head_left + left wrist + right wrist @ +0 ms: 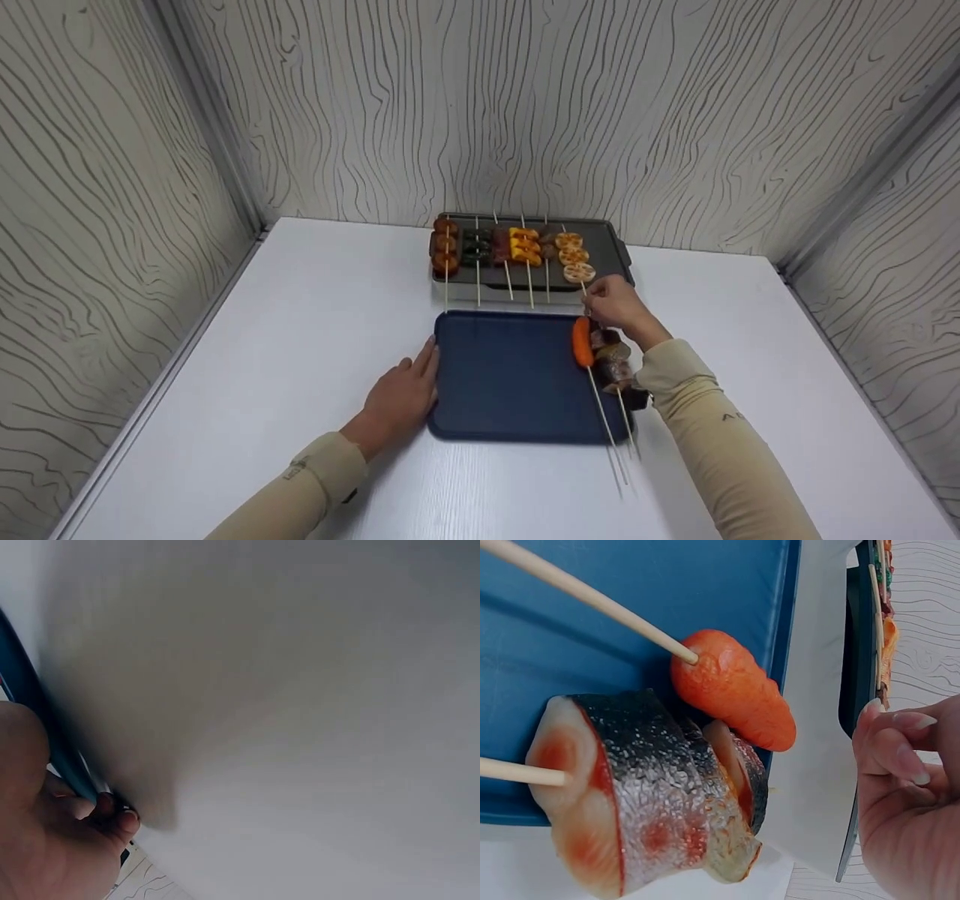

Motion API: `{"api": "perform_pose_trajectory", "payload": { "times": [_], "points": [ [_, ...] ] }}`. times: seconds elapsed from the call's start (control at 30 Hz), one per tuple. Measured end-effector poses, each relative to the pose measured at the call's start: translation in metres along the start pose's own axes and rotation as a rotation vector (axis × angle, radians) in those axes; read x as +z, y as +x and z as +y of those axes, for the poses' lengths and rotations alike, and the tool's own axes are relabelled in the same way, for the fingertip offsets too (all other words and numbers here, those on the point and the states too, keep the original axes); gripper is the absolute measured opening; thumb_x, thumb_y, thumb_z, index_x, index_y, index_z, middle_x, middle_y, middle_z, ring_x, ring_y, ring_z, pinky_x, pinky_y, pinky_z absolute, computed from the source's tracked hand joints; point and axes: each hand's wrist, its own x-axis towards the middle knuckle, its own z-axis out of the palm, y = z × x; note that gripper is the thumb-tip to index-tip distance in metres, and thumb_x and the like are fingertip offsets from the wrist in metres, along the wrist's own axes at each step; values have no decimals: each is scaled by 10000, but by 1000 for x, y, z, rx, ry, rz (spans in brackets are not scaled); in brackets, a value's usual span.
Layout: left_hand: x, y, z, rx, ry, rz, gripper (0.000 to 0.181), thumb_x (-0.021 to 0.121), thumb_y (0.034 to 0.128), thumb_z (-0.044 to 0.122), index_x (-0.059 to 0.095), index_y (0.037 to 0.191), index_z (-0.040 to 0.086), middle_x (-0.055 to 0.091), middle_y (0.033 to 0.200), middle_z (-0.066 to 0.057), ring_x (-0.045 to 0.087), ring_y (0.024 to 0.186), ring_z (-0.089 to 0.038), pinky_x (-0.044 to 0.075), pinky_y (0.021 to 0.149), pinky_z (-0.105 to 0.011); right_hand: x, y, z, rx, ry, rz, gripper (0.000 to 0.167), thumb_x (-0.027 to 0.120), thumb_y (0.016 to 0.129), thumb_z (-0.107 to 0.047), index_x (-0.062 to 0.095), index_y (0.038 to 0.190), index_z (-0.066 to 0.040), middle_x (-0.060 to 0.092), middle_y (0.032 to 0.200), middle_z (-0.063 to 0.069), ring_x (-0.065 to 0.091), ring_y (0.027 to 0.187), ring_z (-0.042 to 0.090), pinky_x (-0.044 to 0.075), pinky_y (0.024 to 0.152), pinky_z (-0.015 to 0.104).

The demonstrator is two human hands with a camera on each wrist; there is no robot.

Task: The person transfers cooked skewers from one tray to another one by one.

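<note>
My left hand (403, 394) rests along the left edge of a dark blue tray (510, 379), its fingers against the rim. Past the tray's far right corner, my right hand (616, 301) pinches the stick of a lotus root skewer (574, 256). Its slices lie at the right of the skewers on a dark grill pan (606, 251). Below the right hand, a sausage skewer (582, 343) and a fish-like chunk skewer (656, 780) lie on the tray's right side, sticks reaching past the near edge. In the right wrist view the pinched stick is barely visible.
Several more skewers lie side by side on the pan, among them brown rounds (445, 244), dark green pieces (477, 245) and yellow pieces (524, 246). Their sticks jut over its near edge. Wood-patterned panels (480, 112) enclose the white table (315, 300).
</note>
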Motion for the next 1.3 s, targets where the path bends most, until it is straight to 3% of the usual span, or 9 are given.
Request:
{"api": "perform_pose_trajectory", "payload": {
  "times": [0.37, 0.6, 0.93, 1.3],
  "points": [
    [0, 0, -1, 8, 6, 2, 540, 531, 1048, 206, 438, 1503, -69, 390, 1601, -192, 618, 1041, -330, 564, 822, -426, -10, -9, -3, 4, 51, 25, 190, 526, 1027, -83, 598, 1060, 90, 627, 726, 51, 502, 553, 80, 442, 507, 239],
    [2, -1, -2, 15, -3, -13, 546, 518, 1059, 212, 417, 1515, -70, 367, 1613, -198, 617, 1079, -348, 560, 844, -438, -12, -17, -3, -1, 59, 37, 223, 519, 1030, -75, 585, 1094, 128, 653, 778, 114, 501, 544, 57, 414, 480, 210],
    [0, -2, -1, 18, 3, 26, 507, 510, 1047, 189, 467, 1483, -66, 415, 1584, -193, 637, 1023, -347, 569, 787, -436, -18, -37, -8, -13, 8, 57, 207, 516, 1034, -85, 617, 1098, 83, 648, 792, 90, 517, 565, 95, 444, 499, 234],
    [2, 0, -2, 7, -7, -25, 539, 496, 1063, 219, 419, 1518, -60, 357, 1622, -186, 628, 1102, -382, 559, 864, -456, -18, -60, -20, -42, -63, 71, 222, 528, 1024, -93, 648, 1118, 70, 678, 860, 135, 536, 614, 146, 450, 509, 266]
  ]
}}
